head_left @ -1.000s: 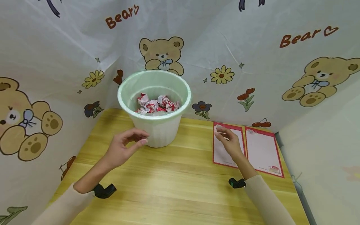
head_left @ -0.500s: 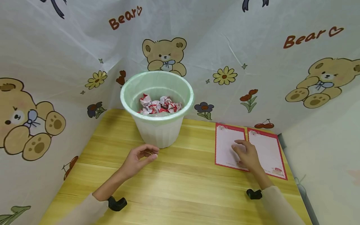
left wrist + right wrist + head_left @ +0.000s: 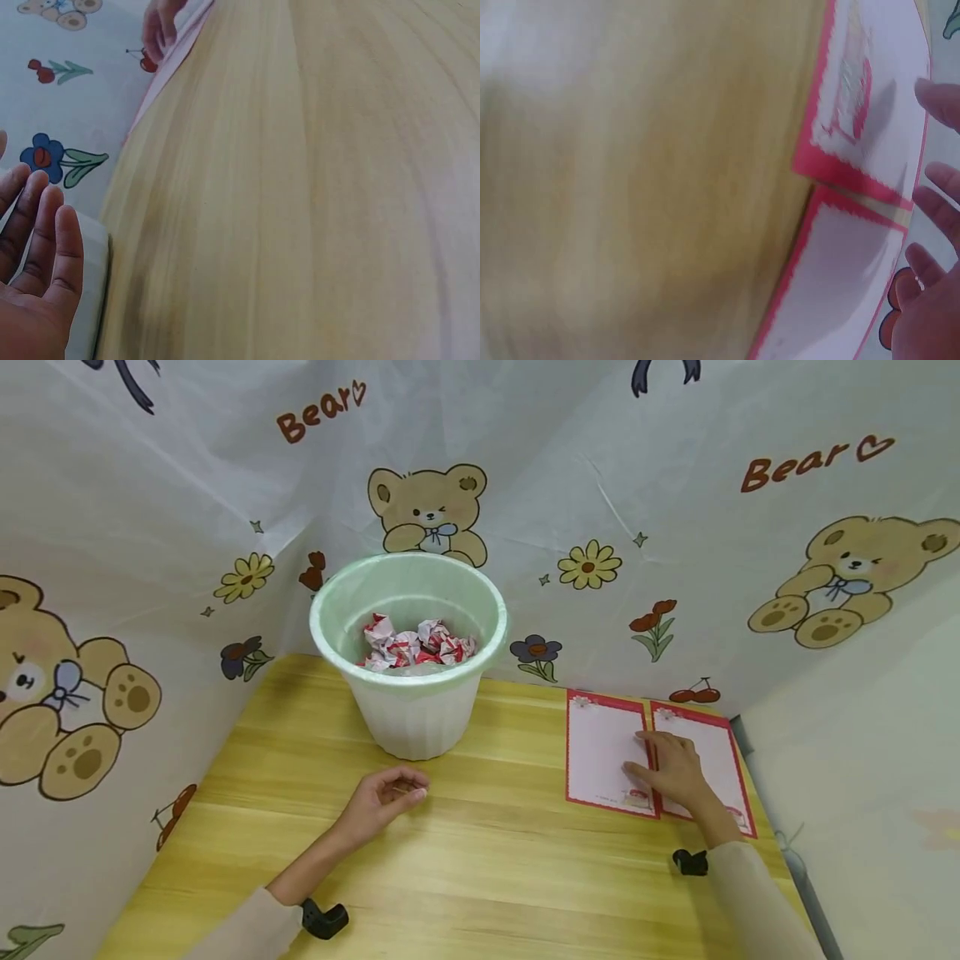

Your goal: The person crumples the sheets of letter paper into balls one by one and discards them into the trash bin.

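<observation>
1 pale-green round plastic bucket (image 3: 408, 714), 2 red-bordered white paper sheets (image 3: 603, 747) (image 3: 716, 760), 2 bare hands (image 3: 384, 803) (image 3: 673, 770), 2 black wrist devices (image 3: 325, 921) (image 3: 690, 862); several crumpled red-white paper wads (image 3: 405, 648), exact count unclear.

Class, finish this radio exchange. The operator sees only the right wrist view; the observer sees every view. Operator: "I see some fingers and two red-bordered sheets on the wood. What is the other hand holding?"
Observer: Nothing that I can see; the left hand is loosely curled in front of a bucket.

Operator: I have no bucket in my picture. Is anything in it?

Observer: Yes, crumpled red-and-white paper.

Operator: And where is that bucket relative to my sheets?

Observer: In the head view the bucket stands to the left of the sheets, apart from them, with bare table between.
</observation>
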Available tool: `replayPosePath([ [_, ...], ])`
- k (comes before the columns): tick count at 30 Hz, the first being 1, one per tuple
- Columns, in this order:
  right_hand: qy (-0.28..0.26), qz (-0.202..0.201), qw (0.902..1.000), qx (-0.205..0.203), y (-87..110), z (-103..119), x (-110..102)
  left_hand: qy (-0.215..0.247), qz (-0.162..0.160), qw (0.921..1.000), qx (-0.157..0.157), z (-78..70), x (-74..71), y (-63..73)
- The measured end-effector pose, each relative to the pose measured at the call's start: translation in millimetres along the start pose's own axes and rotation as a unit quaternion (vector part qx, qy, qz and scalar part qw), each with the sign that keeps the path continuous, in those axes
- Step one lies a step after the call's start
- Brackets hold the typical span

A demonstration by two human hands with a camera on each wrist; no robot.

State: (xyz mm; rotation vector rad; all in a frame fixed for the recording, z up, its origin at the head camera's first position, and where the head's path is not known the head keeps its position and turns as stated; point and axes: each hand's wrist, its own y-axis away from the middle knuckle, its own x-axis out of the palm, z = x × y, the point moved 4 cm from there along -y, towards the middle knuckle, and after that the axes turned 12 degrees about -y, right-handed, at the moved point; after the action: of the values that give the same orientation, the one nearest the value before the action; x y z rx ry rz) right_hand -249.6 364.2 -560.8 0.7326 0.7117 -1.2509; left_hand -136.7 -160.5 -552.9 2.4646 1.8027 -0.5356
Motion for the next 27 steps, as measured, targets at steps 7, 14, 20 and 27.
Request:
replayPosePath([
  [7,0.036,0.032,0.9988,0.001,-5.6,-6,-4,-0.010,0.006,0.9998,-0.014,5.4,6.3,1.5],
  [14,0.067,0.041,0.9969,0.005,-8.6,-7,-5,-0.011,0.014,0.9998,-0.014,6.7,10.9,-0.8],
  [20,0.075,0.034,0.9965,0.005,-8.7,-4,-7,0.008,0.011,0.9999,-0.010,9.2,13.6,-2.4],
  [27,0.070,0.035,0.9969,0.002,-2.1,4,1,0.013,0.031,0.9984,-0.045,7.4,16.1,-1.6],
])
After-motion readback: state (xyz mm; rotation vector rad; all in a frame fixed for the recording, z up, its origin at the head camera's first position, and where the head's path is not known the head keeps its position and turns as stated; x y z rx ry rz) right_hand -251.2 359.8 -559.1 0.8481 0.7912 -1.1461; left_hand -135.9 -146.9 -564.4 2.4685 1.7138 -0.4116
